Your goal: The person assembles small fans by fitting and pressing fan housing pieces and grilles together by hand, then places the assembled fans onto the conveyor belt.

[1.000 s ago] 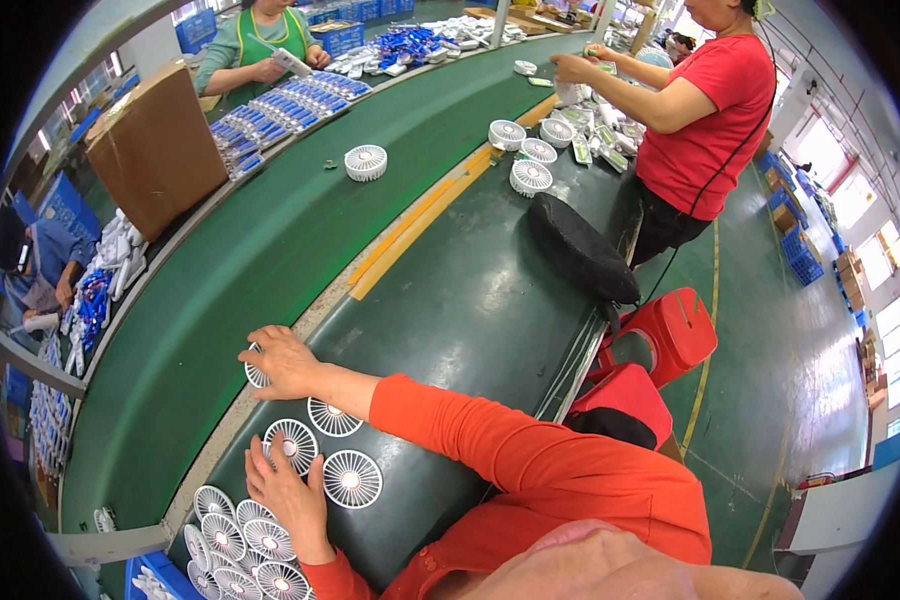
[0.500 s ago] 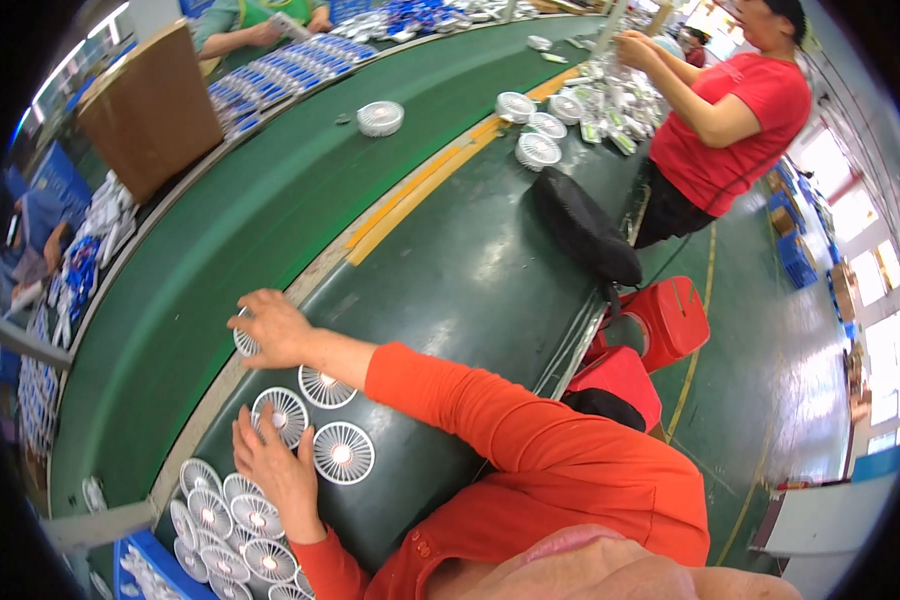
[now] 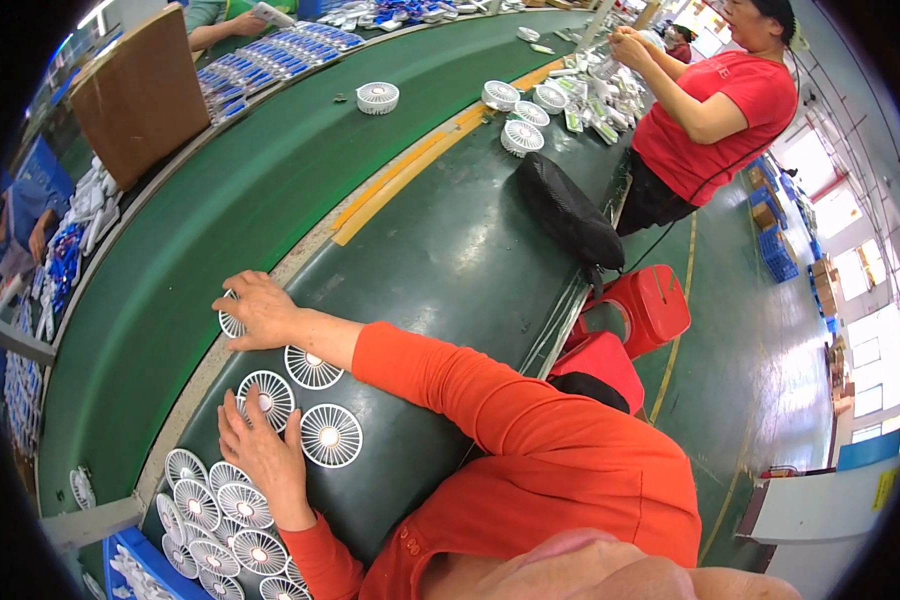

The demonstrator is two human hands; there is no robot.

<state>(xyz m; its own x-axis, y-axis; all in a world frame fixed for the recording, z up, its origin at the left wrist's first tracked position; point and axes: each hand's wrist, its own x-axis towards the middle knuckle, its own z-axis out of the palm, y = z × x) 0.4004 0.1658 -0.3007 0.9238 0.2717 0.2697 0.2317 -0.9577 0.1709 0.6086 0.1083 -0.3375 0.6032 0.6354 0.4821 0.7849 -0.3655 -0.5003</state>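
I see a person in an orange-red top with both hands at a dark green table (image 3: pixel 450 250). The right hand (image 3: pixel 258 312) reaches out to the table's edge, by the long green belt (image 3: pixel 200 205). Its fingers and thumb go around a round white grille (image 3: pixel 232 318), but I can't tell if they squeeze it. The left hand (image 3: pixel 265 455) is wide, with its thumb well apart from its fingers. Its fingertips touch a middle grille (image 3: pixel 273 405). 2 more lie flat near it: an upper grille (image 3: pixel 313 370) and a lower grille (image 3: pixel 331 436). Just beside the left hand is a big pile of grilles (image 3: pixel 210 555). Next to the pile, a blue bin (image 3: pixel 160 570) has white bits in it. Up the belt sits 1 white fan head (image 3: pixel 378 98). Past a black bag (image 3: pixel 568 215), a co-worker (image 3: pixel 715 105) in a red shirt stands near 2 red stools (image 3: pixel 653 308).
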